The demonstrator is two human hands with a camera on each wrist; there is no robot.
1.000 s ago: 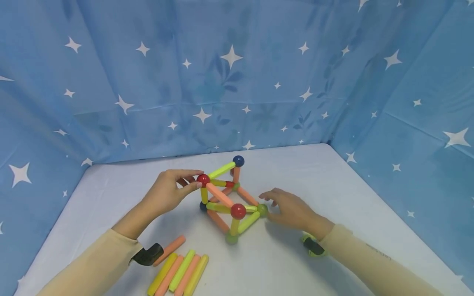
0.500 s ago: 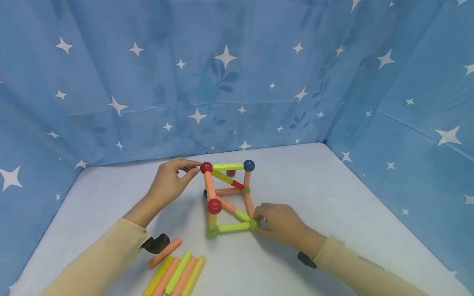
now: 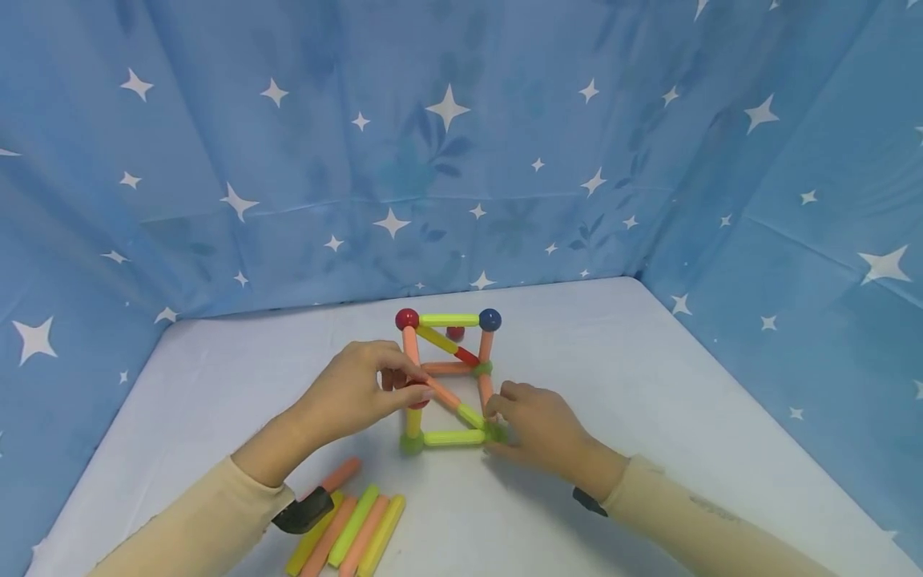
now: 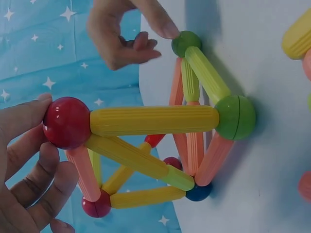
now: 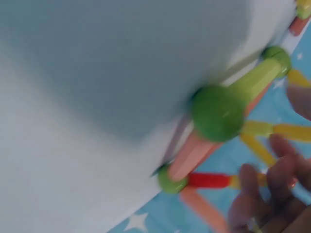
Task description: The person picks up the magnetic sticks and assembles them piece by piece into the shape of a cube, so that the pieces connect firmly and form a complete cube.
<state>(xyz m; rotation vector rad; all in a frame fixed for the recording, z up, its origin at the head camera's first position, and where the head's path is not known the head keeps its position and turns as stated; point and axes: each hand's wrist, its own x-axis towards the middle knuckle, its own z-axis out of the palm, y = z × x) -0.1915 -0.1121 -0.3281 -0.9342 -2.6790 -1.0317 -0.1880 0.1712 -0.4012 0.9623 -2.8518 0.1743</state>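
Two hands work a rod-and-ball frame [image 3: 447, 377] at table centre: left hand [image 3: 360, 393] pinches the near red ball [image 4: 66, 122], right hand [image 3: 537, 425] pinches the near-right green ball [image 4: 186, 42]. Squaring-up step, probably; next needs steady corners. Ribbed plastic rods, glossy balls; spare rods [image 3: 353, 529] near the front-left edge.

I get even, soft light with faint shadows under the rod frame [image 3: 447, 377], the head view bowed at its edges, and my right wrist view badly smeared.
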